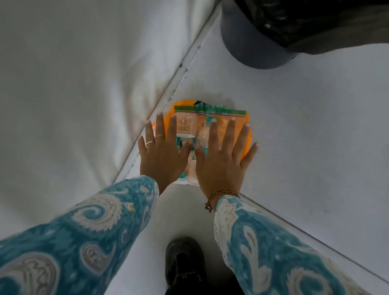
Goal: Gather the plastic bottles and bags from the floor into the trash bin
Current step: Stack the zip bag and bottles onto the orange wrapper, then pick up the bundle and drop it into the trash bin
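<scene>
A small heap of plastic lies on the white floor by the wall: an orange bag (249,129) underneath, a clear zip bag with a green strip (218,111) on top, and two clear plastic bottles (186,124) with teal labels between my hands. My left hand (163,153) and my right hand (223,161) hover flat over the heap, fingers spread, palms down, holding nothing. The grey trash bin (246,43) with a black liner (304,15) stands beyond the heap at the upper right.
A white wall (76,57) runs along the left and meets the floor in a diagonal seam. My dark shoe (183,262) stands on the floor behind the heap. A floor seam crosses at the lower right.
</scene>
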Demonstrator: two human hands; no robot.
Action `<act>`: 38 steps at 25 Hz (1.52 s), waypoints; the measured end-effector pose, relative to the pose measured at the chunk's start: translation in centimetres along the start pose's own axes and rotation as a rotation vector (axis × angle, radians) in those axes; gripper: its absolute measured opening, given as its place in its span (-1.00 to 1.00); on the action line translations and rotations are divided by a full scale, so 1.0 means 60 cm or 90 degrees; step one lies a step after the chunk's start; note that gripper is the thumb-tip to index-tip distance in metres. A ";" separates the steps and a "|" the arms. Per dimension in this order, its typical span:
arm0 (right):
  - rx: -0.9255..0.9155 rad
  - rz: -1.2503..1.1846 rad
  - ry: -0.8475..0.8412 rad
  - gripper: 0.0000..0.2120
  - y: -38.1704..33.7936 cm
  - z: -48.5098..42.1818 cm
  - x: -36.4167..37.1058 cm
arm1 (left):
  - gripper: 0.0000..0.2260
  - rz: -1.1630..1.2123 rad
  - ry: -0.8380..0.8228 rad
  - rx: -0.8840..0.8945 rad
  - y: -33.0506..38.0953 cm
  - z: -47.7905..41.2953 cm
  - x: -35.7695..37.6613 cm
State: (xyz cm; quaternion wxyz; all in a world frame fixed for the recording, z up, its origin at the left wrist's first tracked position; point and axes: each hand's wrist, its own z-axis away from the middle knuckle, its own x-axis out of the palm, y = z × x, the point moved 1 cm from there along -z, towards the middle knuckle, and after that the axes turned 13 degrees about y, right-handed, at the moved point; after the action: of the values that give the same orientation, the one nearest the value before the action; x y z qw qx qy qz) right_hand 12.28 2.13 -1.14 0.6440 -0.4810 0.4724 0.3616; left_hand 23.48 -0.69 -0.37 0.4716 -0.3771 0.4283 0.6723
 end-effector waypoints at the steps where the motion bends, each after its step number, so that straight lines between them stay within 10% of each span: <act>1: 0.024 0.007 -0.011 -0.41 0.002 -0.007 0.005 | -0.37 -0.008 -0.011 -0.005 -0.002 0.000 0.004; 12: 0.241 -0.069 -0.153 -0.31 0.040 -0.029 0.048 | -0.38 0.094 -0.106 -0.136 -0.019 -0.010 0.071; 30: 0.219 -0.114 -0.088 -0.57 0.017 0.006 -0.036 | -0.44 0.249 -0.052 -0.156 0.027 0.057 0.010; 38: 0.136 -0.021 -0.128 -0.32 0.085 0.008 0.012 | -0.27 0.316 -0.062 -0.305 0.017 0.036 0.079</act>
State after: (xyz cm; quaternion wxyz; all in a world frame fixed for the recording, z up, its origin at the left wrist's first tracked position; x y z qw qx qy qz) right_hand 7.91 4.01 -3.20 0.7416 -0.3785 0.4334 0.3447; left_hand 20.99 2.63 -3.72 0.2122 -0.3286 0.3141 0.8651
